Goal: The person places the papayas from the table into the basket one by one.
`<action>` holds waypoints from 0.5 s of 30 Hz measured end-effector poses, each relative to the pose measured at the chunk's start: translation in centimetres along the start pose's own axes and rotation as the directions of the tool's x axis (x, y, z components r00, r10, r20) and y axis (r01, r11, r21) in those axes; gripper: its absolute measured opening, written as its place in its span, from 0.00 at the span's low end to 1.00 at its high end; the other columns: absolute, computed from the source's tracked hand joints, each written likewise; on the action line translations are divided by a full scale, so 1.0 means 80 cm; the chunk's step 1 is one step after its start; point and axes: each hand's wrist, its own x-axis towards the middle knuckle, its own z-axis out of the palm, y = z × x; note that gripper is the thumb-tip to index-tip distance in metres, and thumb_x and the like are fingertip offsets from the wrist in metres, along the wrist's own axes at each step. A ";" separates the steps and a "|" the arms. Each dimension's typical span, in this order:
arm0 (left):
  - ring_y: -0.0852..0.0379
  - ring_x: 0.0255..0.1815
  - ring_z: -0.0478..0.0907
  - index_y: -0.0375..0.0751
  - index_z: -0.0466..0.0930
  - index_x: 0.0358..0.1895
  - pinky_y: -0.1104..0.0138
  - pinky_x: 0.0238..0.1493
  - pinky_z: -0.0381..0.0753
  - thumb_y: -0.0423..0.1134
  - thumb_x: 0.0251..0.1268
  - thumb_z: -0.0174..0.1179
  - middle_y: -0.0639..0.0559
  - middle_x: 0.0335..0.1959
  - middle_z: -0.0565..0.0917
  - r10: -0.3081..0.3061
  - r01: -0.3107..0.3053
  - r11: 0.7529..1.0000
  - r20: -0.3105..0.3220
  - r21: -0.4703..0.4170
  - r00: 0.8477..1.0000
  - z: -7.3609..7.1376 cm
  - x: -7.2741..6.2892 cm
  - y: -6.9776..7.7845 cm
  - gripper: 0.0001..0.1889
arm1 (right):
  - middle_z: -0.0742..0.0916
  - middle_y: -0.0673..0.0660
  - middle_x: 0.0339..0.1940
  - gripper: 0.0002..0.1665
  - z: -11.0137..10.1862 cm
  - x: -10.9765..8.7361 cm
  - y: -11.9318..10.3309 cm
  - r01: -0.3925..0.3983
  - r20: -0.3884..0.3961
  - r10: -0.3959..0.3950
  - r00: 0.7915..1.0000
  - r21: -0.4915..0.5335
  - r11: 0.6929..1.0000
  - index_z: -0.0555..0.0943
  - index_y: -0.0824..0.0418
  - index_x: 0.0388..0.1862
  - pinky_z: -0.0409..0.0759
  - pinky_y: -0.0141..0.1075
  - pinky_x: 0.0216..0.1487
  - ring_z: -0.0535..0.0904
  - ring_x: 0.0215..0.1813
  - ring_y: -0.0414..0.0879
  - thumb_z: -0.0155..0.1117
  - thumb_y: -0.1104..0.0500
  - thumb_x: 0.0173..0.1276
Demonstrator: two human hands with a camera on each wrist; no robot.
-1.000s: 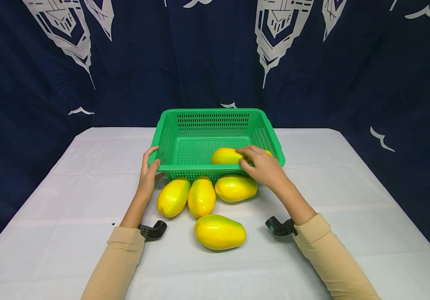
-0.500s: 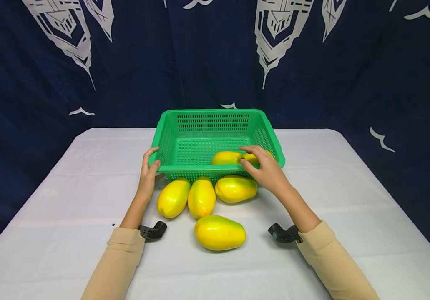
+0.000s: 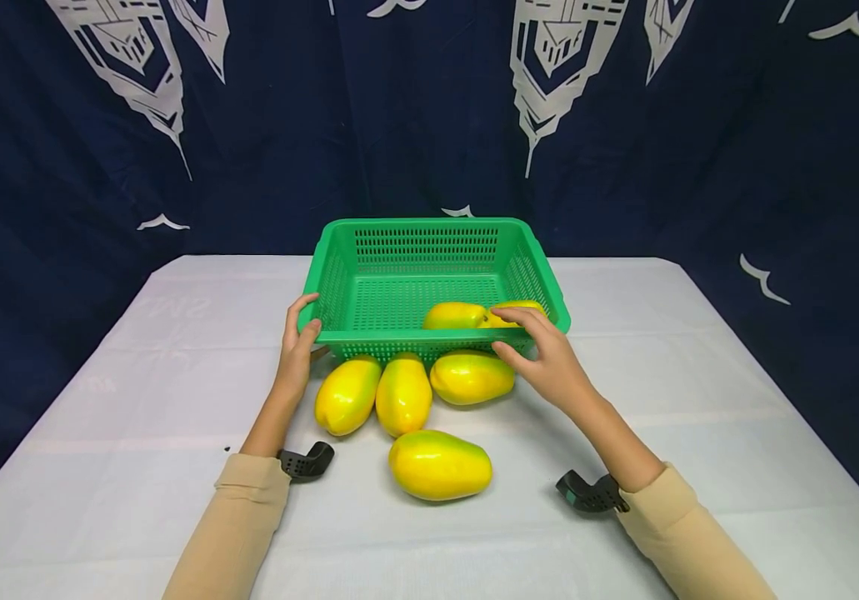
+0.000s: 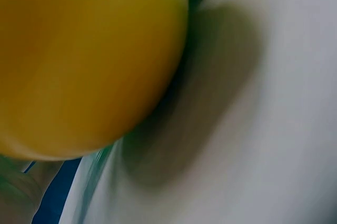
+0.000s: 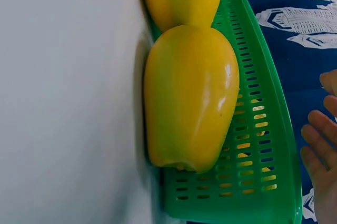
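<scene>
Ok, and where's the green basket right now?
In the head view, the green basket stands on the far middle of the white table, just behind three yellow fruits, its near-left corner gripped by the left hand.

Smooth plastic with a soft sheen forms the perforated green basket (image 3: 440,336), while yellow fruits (image 3: 403,396) in front of it show glossy, polished-looking skins that catch bright highlights. Matt white cloth appears to cover the tabletop (image 3: 152,417) beneath the basket; behind it hangs a dull navy fabric backdrop (image 3: 414,125).
</scene>
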 end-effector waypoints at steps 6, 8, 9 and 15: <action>0.41 0.66 0.54 0.51 0.52 0.67 0.39 0.59 0.63 0.42 0.66 0.38 0.51 0.72 0.44 0.015 -0.015 1.000 -0.005 0.013 1.000 -0.004 0.008 -0.018 0.25 | 0.78 0.56 0.55 0.27 0.000 -0.022 0.003 0.083 0.026 -0.082 0.996 -0.015 0.996 0.73 0.58 0.57 0.69 0.43 0.60 0.71 0.58 0.49 0.64 0.64 0.57; 0.41 0.66 0.53 0.51 0.52 0.67 0.39 0.58 0.63 0.42 0.66 0.38 0.51 0.72 0.44 0.021 -0.021 1.000 -0.005 0.015 1.000 -0.004 0.009 -0.020 0.25 | 0.78 0.55 0.55 0.27 0.001 -0.028 0.004 0.089 0.047 -0.088 0.995 -0.022 0.996 0.73 0.57 0.57 0.69 0.40 0.60 0.71 0.58 0.47 0.65 0.64 0.56; 0.41 0.67 0.53 0.51 0.52 0.67 0.39 0.58 0.63 0.43 0.66 0.38 0.51 0.73 0.44 0.022 -0.022 1.000 -0.005 0.016 1.000 -0.005 0.009 -0.020 0.25 | 0.78 0.54 0.55 0.27 0.002 -0.031 0.004 0.089 0.062 -0.088 0.994 -0.024 0.996 0.73 0.57 0.57 0.69 0.39 0.60 0.71 0.58 0.46 0.65 0.63 0.56; 0.42 0.69 0.50 0.50 0.52 0.67 0.40 0.60 0.61 0.41 0.67 0.37 0.51 0.73 0.44 0.009 -0.009 1.000 0.000 0.018 1.000 -0.005 0.008 -0.016 0.25 | 0.77 0.53 0.57 0.28 0.009 -0.041 0.009 0.053 0.149 -0.045 0.988 -0.050 0.997 0.72 0.55 0.58 0.71 0.45 0.59 0.70 0.60 0.47 0.65 0.58 0.57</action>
